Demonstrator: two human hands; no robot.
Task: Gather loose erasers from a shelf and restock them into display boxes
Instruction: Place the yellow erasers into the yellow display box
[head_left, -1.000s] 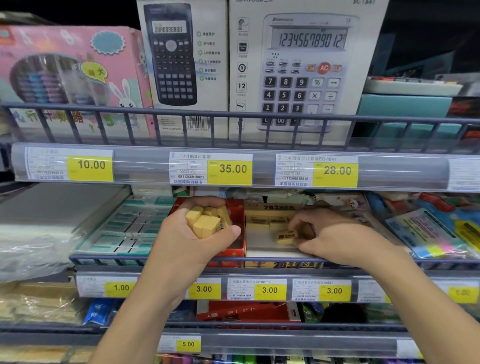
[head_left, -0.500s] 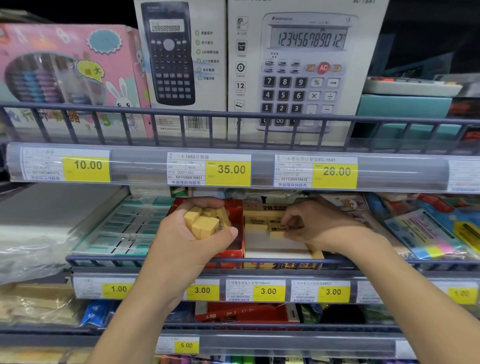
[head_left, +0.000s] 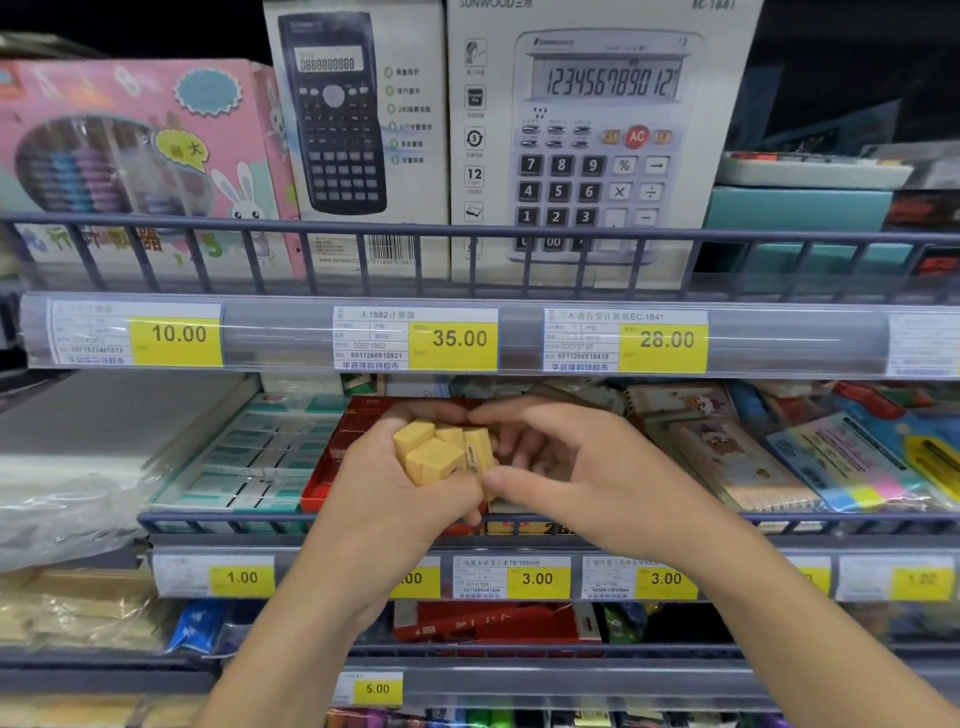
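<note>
Nearest, two bare forearms rising from the bottom edge toward the middle shelf. Left hand (head_left: 400, 483) cupped palm-up, fingers curled round a clutch of yellow erasers (head_left: 439, 452), held just in front of the red display box (head_left: 345, 447) and above the shelf rail (head_left: 218, 519). Right hand (head_left: 566, 467) now close against the left, thumb and fingertips bent inward right at the edge of the pile; half a second ago reaching into the pale box to the right, picking at a loose eraser there, and since swung across to meet the left. Whether a single eraser sits pinched in those right fingers: cannot tell, the fingertips hiding the spot. Likely reading: one more piece being added to the handful, so gathering nearly at the limit of what one palm can carry, restocking into a box not yet begun. Risk of a block slipping off the heaped top while the two hands touch. Just behind, green-and-white packs (head_left: 260, 457) to the left of the red box, notebooks and sticky flags (head_left: 857, 478) to the right. Further back and above, price strip (head_left: 457, 338) with yellow tags, then calculator boxes (head_left: 597, 130) and a pink rabbit-printed box (head_left: 140, 156) on the upper shelf.
</note>
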